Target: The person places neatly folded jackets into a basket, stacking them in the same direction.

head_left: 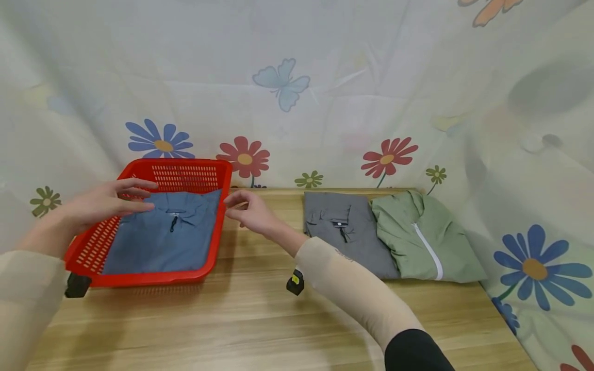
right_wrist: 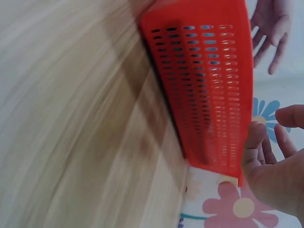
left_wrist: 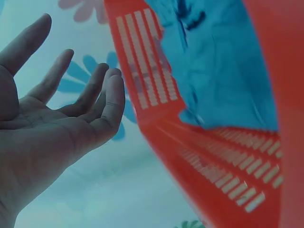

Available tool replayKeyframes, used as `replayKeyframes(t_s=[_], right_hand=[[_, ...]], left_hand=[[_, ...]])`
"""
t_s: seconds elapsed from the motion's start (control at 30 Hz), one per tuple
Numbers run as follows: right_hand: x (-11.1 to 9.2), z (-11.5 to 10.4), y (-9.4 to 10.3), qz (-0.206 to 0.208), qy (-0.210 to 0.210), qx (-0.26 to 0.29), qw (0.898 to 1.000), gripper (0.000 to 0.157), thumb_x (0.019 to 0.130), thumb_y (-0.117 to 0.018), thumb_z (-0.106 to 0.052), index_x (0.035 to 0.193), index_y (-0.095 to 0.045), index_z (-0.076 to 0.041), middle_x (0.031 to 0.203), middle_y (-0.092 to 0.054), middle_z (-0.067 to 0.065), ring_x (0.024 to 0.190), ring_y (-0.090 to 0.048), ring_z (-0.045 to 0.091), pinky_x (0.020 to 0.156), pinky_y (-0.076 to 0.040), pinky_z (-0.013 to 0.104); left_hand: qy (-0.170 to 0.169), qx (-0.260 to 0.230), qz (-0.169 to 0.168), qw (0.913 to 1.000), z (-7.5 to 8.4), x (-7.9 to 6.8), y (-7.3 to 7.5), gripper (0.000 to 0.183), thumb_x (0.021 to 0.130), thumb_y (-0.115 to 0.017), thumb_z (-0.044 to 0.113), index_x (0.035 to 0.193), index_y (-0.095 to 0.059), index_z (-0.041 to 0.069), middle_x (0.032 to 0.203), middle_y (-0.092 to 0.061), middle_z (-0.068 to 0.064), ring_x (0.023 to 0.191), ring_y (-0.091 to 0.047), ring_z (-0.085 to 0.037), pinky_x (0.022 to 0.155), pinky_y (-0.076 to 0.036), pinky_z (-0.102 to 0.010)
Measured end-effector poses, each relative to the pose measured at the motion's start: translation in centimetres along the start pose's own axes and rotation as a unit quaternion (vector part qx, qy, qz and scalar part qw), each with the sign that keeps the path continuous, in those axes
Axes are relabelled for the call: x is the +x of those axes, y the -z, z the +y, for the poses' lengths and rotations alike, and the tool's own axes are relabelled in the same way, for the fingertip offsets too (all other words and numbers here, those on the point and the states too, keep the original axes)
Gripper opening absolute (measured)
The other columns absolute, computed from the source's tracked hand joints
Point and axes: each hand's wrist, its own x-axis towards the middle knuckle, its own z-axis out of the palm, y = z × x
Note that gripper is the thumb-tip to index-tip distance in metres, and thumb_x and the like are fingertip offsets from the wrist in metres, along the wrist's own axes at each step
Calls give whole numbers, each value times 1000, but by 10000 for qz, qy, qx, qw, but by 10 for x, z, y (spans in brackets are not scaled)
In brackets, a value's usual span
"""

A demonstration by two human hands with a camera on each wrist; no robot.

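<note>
Basket (head_left: 148,279) receding lengthwise, garment (head_left: 158,245), collar (head_left: 185,199) farthest — left hand (head_left: 109,202), right hand (head_left: 252,212) (both empty, relaxed)

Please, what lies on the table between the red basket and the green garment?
In the head view, the gray folded garment lies there, beside the green one; from it to the basket the tabletop is bare, with the right hand above.

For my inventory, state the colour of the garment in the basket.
The garment is greyish blue; it shows best in the head view.

Folded blue garment (head_left: 160,242) inside red basket (head_left: 148,279)
</note>
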Motion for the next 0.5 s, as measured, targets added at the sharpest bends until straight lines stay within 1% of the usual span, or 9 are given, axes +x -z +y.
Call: replayKeyframes(t_s=[0.07, 0.1, 0.17, 0.23, 0.33, 0.43, 0.5], right_hand=[[-6, 4, 6, -48, 5, -120, 9999, 26, 99, -65, -6, 123, -63, 2, 124, -64, 19, 99, -68, 28, 70, -57, 39], [-9, 6, 9, -68, -2, -185, 9998, 25, 99, -65, -6, 123, -64, 1, 123, -65, 18, 98, -68, 26, 71, -57, 41], [-15, 11, 15, -133, -43, -330, 9994, 23, 100, -64, -6, 122, -64, -1, 123, -65, 18, 96, -68, 23, 72, -57, 43], [-22, 16, 21, -174, -142, -460, 9987, 21, 100, -64, -7, 121, -65, -3, 121, -66, 15, 95, -68, 23, 72, -57, 42], [-32, 24, 30, -244, -242, -628, 9974, 21, 101, -63, -8, 121, -65, -4, 118, -66, 13, 97, -68, 27, 74, -56, 45], [-40, 31, 39, -258, -355, -781, 9960, 19, 101, -64, -8, 119, -66, -4, 114, -66, 10, 100, -67, 35, 78, -56, 51], [-45, 36, 45, -267, -389, -960, 9943, 17, 100, -64, -7, 117, -67, -5, 110, -66, 8, 99, -67, 36, 77, -56, 48]], left_hand=[[-87, 66, -15, 9999, 9, 1, -4, 77, 93, -75, 42, 155, -39, 11, 149, -40, -28, 129, -40, -47, 86, -56, -50], [-151, 86, -27, 9998, 13, 2, -7, 77, 93, -75, 42, 154, -40, 10, 148, -41, -27, 129, -40, -46, 86, -56, -51], [-280, 53, -73, 9996, 21, 2, -12, 72, 95, -74, 38, 153, -42, 10, 147, -43, -26, 128, -42, -44, 86, -56, -48], [-405, -34, -121, 9991, 30, 2, -17, 67, 97, -72, 33, 152, -43, 8, 145, -45, -24, 127, -44, -42, 85, -55, -44], [-615, -45, -130, 9980, 43, 2, -26, 63, 98, -71, 26, 151, -44, 5, 144, -47, -24, 127, -46, -42, 83, -56, -40], [-799, 29, -116, 9967, 55, 1, -35, 63, 97, -72, 24, 151, -45, 5, 143, -49, -24, 127, -46, -42, 84, -57, -43], [-878, 25, -131, 9960, 64, 0, -41, 63, 97, -73, 25, 150, -46, 6, 143, -50, -23, 127, -46, -42, 85, -57, -45]])
